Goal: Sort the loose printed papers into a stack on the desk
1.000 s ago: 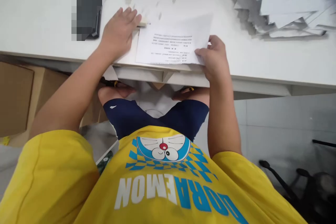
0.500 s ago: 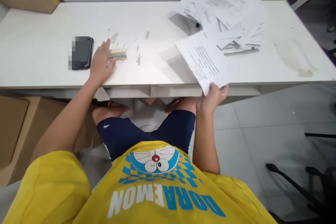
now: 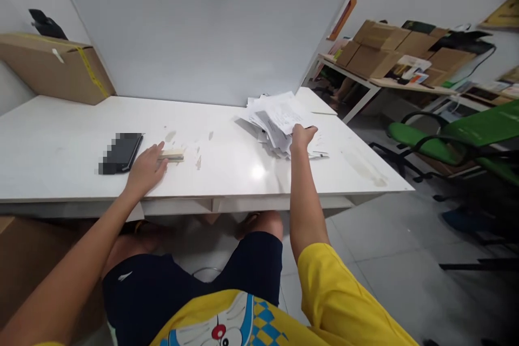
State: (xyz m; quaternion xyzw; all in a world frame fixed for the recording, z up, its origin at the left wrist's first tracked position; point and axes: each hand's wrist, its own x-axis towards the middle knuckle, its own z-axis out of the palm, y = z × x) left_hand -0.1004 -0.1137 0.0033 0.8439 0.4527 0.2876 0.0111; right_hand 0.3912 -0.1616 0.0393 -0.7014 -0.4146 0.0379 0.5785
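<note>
- Head view, left side: the left hand (image 3: 145, 168) lies flat on the white table (image 3: 73, 135), fingers loosely spread, fingertips touching the near end of a small beige stapler (image 3: 172, 156). It grips nothing; the hand looks parked there to keep the stapler within reach.
- Head view, just left of that hand: one dark phone (image 3: 121, 152) lies flat, close to the hand but apart from it.
- Head view, right side: the right hand (image 3: 302, 135) is stretched out over the table, fingers closed around a printed sheet (image 3: 284, 113), pinching it at its near edge. The sheet hangs over the loose paper pile (image 3: 267, 124) at the far right of the table; whether it touches the pile cannot be told.
- Head view, pile: sheets fanned and overlapping, too many and too jumbled to count.
- Head view, counts: one stapler, one phone, one held sheet, one pile.
- Head view, surroundings: one long cardboard box (image 3: 52, 67) at the table's far left corner; a grey partition (image 3: 203, 27) behind the table; two green chairs (image 3: 466, 140) to the right; a shelf of cartons (image 3: 389, 46) beyond.
</note>
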